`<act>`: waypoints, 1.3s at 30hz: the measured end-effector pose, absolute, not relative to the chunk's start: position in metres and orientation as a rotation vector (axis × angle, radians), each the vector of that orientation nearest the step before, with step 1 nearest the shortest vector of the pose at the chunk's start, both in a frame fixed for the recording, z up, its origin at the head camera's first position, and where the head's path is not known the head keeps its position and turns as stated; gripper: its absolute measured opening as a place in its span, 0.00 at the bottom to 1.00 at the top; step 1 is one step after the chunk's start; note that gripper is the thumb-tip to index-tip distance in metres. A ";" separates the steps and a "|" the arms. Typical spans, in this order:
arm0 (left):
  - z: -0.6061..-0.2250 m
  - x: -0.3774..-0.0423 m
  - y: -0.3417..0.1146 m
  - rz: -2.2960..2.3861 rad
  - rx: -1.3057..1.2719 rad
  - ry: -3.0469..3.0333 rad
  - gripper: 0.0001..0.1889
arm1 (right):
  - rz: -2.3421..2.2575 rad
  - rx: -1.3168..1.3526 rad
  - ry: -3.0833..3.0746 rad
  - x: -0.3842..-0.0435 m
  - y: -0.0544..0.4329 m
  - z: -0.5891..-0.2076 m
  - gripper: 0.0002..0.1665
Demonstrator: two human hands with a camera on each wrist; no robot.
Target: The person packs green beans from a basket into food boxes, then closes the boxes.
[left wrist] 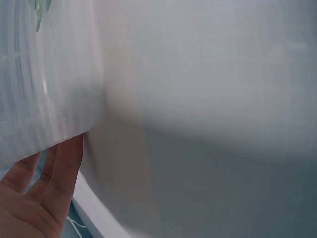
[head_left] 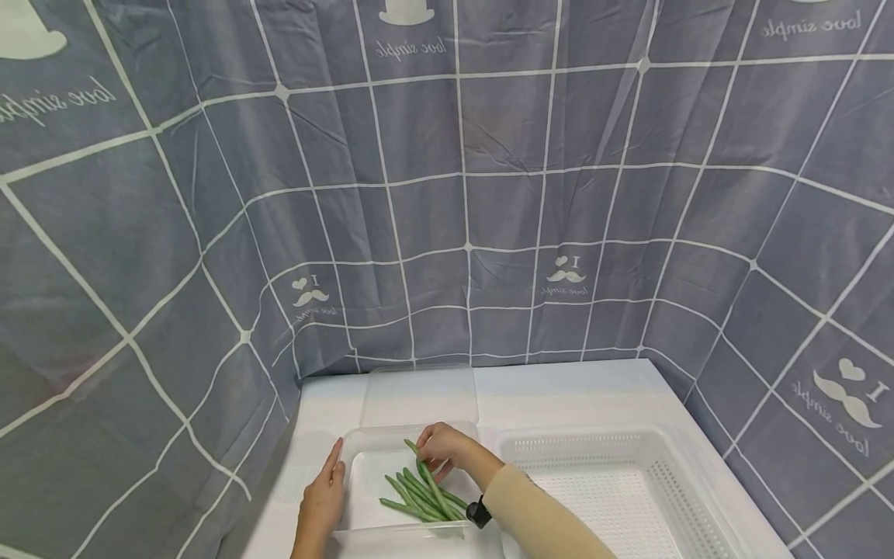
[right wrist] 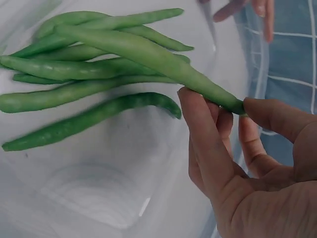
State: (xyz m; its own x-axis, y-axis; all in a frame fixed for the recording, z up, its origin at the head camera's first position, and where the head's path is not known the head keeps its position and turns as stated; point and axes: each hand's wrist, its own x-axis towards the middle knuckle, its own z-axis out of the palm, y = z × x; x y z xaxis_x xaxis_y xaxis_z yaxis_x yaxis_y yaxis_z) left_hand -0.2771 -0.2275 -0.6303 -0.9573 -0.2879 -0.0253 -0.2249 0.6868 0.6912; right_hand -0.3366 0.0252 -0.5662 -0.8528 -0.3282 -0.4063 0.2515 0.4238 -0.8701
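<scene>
A clear plastic container stands at the table's front, with several green beans lying together in it. My right hand is over it and pinches one green bean by its end between thumb and fingers. That bean slants across the others. My left hand holds the container's left rim. Its fingers pass behind the container's edge in the left wrist view, where the thumb is out of sight. In the right wrist view, the thumb shows on the inner side of the wall.
A white perforated basket stands right of the container, partly under the right forearm. Behind the container lies a clear flat lid on the white table. A grey checked curtain encloses the back and sides.
</scene>
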 end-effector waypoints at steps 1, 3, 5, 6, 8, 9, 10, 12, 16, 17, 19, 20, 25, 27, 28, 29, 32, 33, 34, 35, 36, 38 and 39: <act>-0.631 -0.277 -0.227 -1.130 0.422 -2.805 0.28 | -1.429 -0.065 2.167 -0.335 0.024 -0.566 0.05; -0.631 -0.277 -0.227 -1.126 0.419 -2.802 0.28 | -1.394 -0.065 2.192 -0.332 0.021 -0.567 0.04; -0.630 -0.277 -0.227 -1.127 0.418 -2.802 0.28 | -1.365 -0.056 2.216 -0.330 0.020 -0.569 0.04; -0.630 -0.276 -0.226 -1.126 0.415 -2.801 0.28 | -1.358 -0.049 2.221 -0.329 0.019 -0.570 0.04; -0.630 -0.276 -0.226 -1.128 0.414 -2.798 0.28 | -1.335 -0.038 2.246 -0.327 0.018 -0.572 0.04; -0.629 -0.276 -0.225 -1.127 0.413 -2.797 0.27 | -1.326 -0.030 2.254 -0.327 0.018 -0.573 0.05; -0.629 -0.277 -0.225 -1.126 0.410 -2.797 0.27 | -1.316 -0.027 2.264 -0.326 0.018 -0.574 0.05; -0.630 -0.277 -0.225 -1.120 0.404 -2.796 0.27 | -1.297 -0.023 2.280 -0.325 0.019 -0.575 0.05; -0.629 -0.276 -0.224 -1.114 0.399 -2.793 0.27 | -1.267 -0.043 2.300 -0.322 0.020 -0.576 0.08; -0.629 -0.276 -0.224 -1.115 0.399 -2.791 0.27 | -1.265 -0.048 2.303 -0.322 0.020 -0.576 0.08; -0.629 -0.276 -0.224 -1.119 0.399 -2.786 0.27 | -1.263 -0.060 2.303 -0.321 0.020 -0.575 0.09; -0.629 -0.276 -0.224 -1.119 0.401 -2.785 0.27 | -1.263 -0.062 2.306 -0.320 0.020 -0.575 0.09; -0.628 -0.275 -0.224 -1.122 0.405 -2.782 0.27 | -1.258 -0.065 2.322 -0.320 0.022 -0.574 0.08; -0.628 -0.275 -0.225 -1.125 0.411 -2.786 0.27 | -1.251 -0.066 2.330 -0.320 0.023 -0.573 0.07; -0.628 -0.275 -0.226 -1.122 0.412 -2.788 0.27 | -1.247 -0.069 2.335 -0.320 0.023 -0.572 0.05; -0.628 -0.275 -0.226 -1.124 0.418 -2.791 0.27 | -1.244 -0.075 2.340 -0.320 0.024 -0.571 0.04; -0.628 -0.274 -0.227 -1.129 0.427 -2.799 0.28 | -1.236 -0.100 2.352 -0.320 0.027 -0.567 0.06; -0.628 -0.275 -0.227 -1.129 0.426 -2.800 0.28 | -1.232 -0.112 2.359 -0.320 0.028 -0.565 0.07; -0.628 -0.275 -0.227 -1.130 0.423 -2.799 0.28 | -1.227 -0.124 2.366 -0.320 0.030 -0.564 0.07; -0.628 -0.275 -0.227 -1.134 0.424 -2.800 0.28 | -1.219 -0.138 2.374 -0.320 0.032 -0.562 0.08; -0.629 -0.275 -0.228 -1.134 0.422 -2.801 0.28 | -1.210 -0.153 2.384 -0.320 0.034 -0.561 0.08; -0.630 -0.276 -0.228 -1.134 0.422 -2.804 0.28 | -1.182 -0.185 2.410 -0.321 0.038 -0.558 0.09; -0.630 -0.276 -0.228 -1.133 0.421 -2.806 0.28 | -1.168 -0.202 2.425 -0.321 0.041 -0.556 0.09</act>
